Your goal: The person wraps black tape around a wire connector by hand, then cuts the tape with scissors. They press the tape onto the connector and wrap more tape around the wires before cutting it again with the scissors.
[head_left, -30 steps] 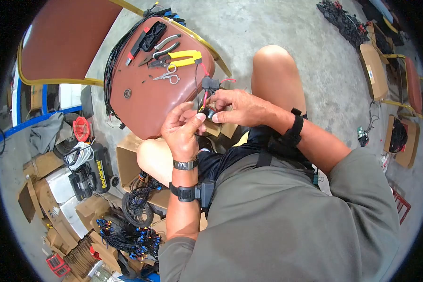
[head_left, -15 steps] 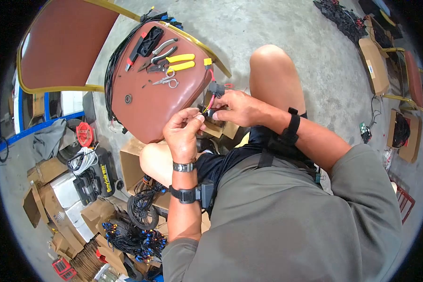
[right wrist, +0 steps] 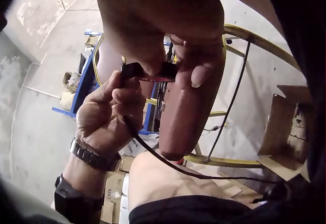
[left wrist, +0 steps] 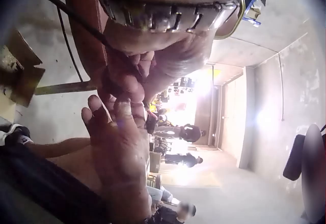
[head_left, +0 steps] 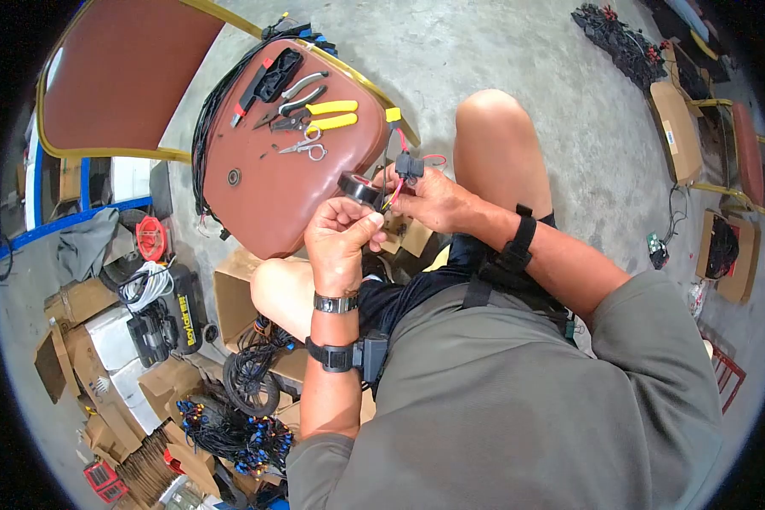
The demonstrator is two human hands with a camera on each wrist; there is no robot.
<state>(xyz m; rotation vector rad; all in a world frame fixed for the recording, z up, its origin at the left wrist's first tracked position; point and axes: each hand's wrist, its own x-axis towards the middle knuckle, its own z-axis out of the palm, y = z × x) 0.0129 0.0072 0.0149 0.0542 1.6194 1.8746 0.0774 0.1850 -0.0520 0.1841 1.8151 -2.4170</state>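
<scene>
In the head view my left hand (head_left: 342, 238) pinches a thin black cable (right wrist: 147, 147) and wire ends between thumb and fingers, in front of the chair seat. My right hand (head_left: 433, 197) holds a roll of black tape (head_left: 359, 189) by its fingertips, just beyond the left fingers. The roll's red inner side shows in the right wrist view. Red and yellow wires (head_left: 394, 195) run up between the hands to a black box-shaped inline holder (head_left: 410, 166), which overlaps the right fingers. A yellow connector (head_left: 393, 115) stands above it on a red wire.
On the brown chair seat (head_left: 268, 200) lie yellow-handled pliers (head_left: 333, 113), scissors (head_left: 306, 144), a cutter knife (head_left: 248, 95) and a small ring (head_left: 234, 177). Cardboard boxes (head_left: 234, 285) and bundled black cables (head_left: 234, 433) crowd the floor at left. People stand in the left wrist view's background.
The tape roll has come up from below the hands to the far side of the left fingers. The black holder and yellow connector have shifted slightly right with the right hand.
</scene>
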